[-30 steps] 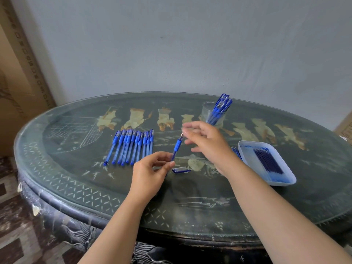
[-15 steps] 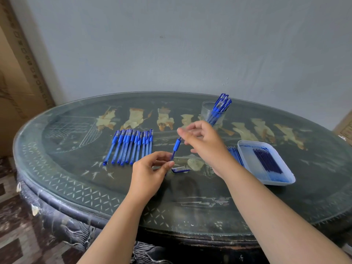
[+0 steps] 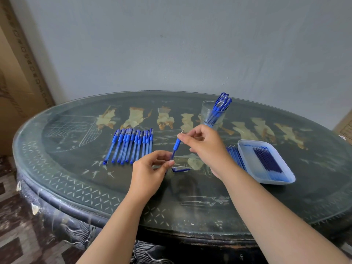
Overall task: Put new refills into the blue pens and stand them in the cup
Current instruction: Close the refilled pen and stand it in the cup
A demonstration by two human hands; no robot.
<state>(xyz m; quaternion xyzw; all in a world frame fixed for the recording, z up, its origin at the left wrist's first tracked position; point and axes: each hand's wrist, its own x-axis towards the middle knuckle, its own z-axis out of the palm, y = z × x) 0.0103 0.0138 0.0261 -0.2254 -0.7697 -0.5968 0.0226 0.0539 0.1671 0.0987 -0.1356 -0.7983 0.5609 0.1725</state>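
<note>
Printed marks down the edge of the cardboard sheet (image 3: 22, 54) leaning at the left, too blurred to read.

Left hand (image 3: 150, 168) with fingers curled, thumb and forefinger pinching the lower end of a blue pen (image 3: 176, 145). Right hand (image 3: 205, 147) pinching the same pen higher up, at the blue grip just below the bare metal tip, remaining fingers loosely bent. Pen held tilted, tip up and away, above the middle of the surface (image 3: 76, 168). Just below both hands, flat on the glass, a loose blue cap (image 3: 181, 169).

Toward the left half, a row of blue pens (image 3: 131, 144) laid side by side, caps pointing to the far edge. Close to the far edge, right of centre, a clear cup (image 3: 212, 113) with a bunch of capped pens (image 3: 221, 103) standing in it, leaning right. Toward the right edge, a pale tray (image 3: 247, 147) holding dark blue refills (image 3: 267, 162); just beside its left rim, more refills (image 3: 235, 155) lying on the glass.

Bottom of the held pen hidden inside the left hand. Loose refills partly covered by the right wrist, count impossible to tell. Base of the cup partly behind the right hand. Right edge of the surface cut off by the frame.
</note>
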